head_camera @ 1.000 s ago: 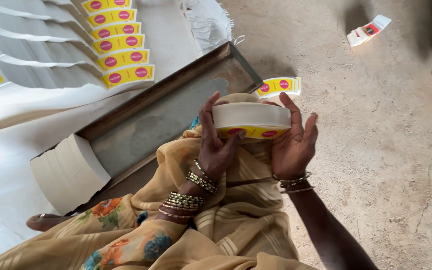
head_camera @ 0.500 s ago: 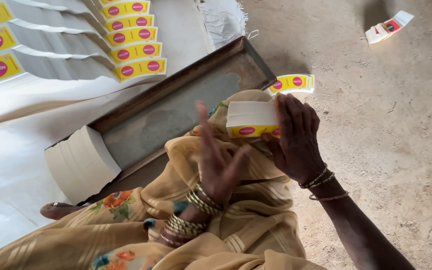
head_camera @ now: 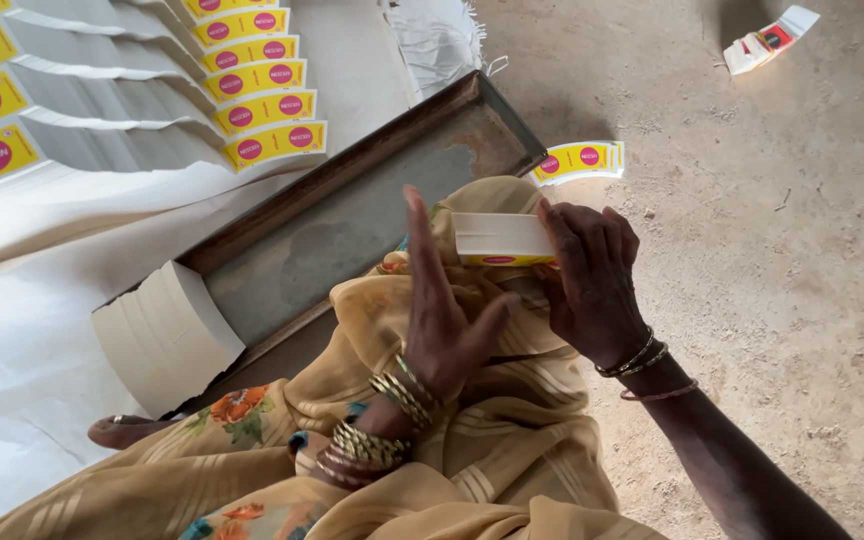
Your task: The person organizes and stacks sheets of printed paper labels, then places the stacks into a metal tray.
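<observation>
Our right hand (head_camera: 592,285) clamps a stack of folded carton blanks (head_camera: 500,238); left hand (head_camera: 442,310), at nine o'clock, spread flat, squaring its end.

Left hand (head_camera: 442,320) flat, open — right hand (head_camera: 592,285) curled.

Surroundings: tray, card stock and floor items

A shallow metal tray (head_camera: 352,230) lies diagonally on a white sheet (head_camera: 22,330). A fanned stack of plain white cards (head_camera: 162,335) rests against the tray's near-left end. Rows of overlapped flat yellow cartons (head_camera: 252,80) with red round marks lie at far left. One flat yellow carton (head_camera: 580,160) lies on the dirt floor (head_camera: 782,270) just right of the tray; a small box (head_camera: 770,40) lies far right.
</observation>
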